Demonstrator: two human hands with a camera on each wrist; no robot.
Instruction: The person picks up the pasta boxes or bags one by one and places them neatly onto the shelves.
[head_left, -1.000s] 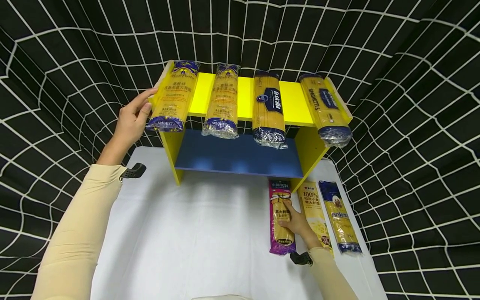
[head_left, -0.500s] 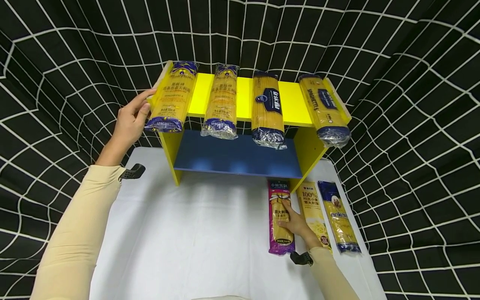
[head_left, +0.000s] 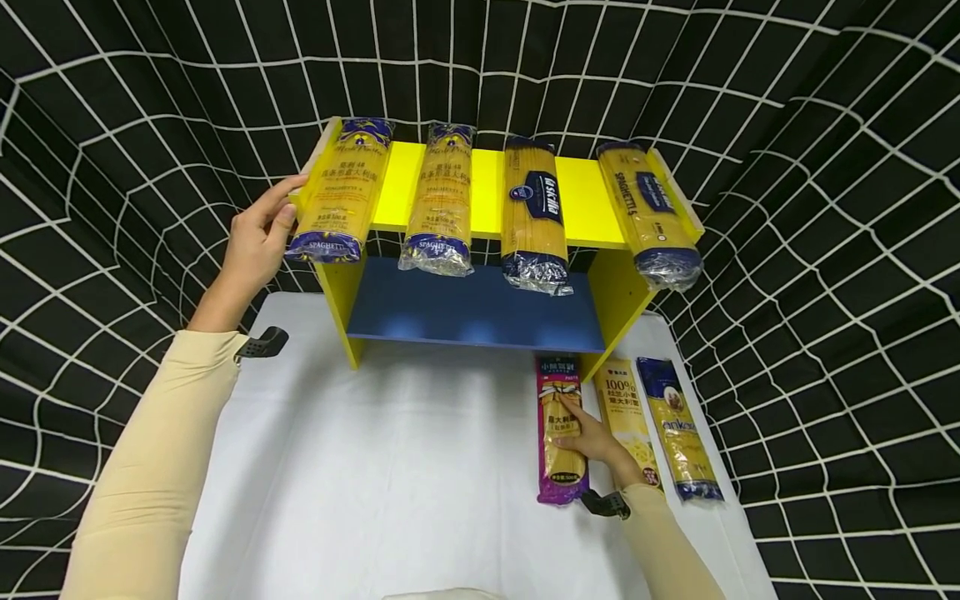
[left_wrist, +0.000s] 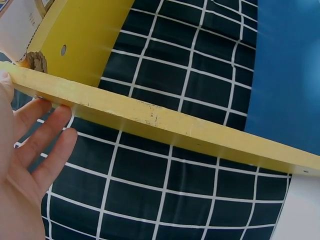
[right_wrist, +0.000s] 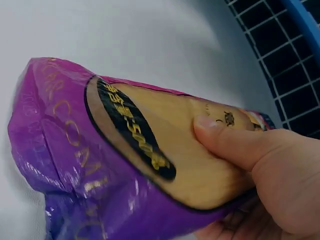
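My right hand [head_left: 588, 437] grips a purple-and-pink pack of spaghetti [right_wrist: 65, 130] on the white table; in the right wrist view the thumb lies on its clear window and fingers curl below its edge. My left hand [head_left: 257, 237] holds the upper left side of a yellow-and-blue shelf [head_left: 480, 321]. In the left wrist view its fingertips [left_wrist: 67, 135] are against the yellow side panel [left_wrist: 150, 114]. Several spaghetti packs lie across the yellow top board, including a left pack [head_left: 341, 192], a second [head_left: 441, 200], a third [head_left: 534, 217] and a right one [head_left: 651, 217].
Right of the gripped pack lie a yellow pasta pack [head_left: 624, 408] and a blue-ended pasta pack [head_left: 681, 429], near the right edge of the white table [head_left: 390, 467]. Black cloth with a white grid [head_left: 465, 67] encloses the back and sides.
The view has shifted slightly. My right thumb and fingers have closed a little on the purple spaghetti pack, which stays nearly in place. My left hand remains at the shelf's side.
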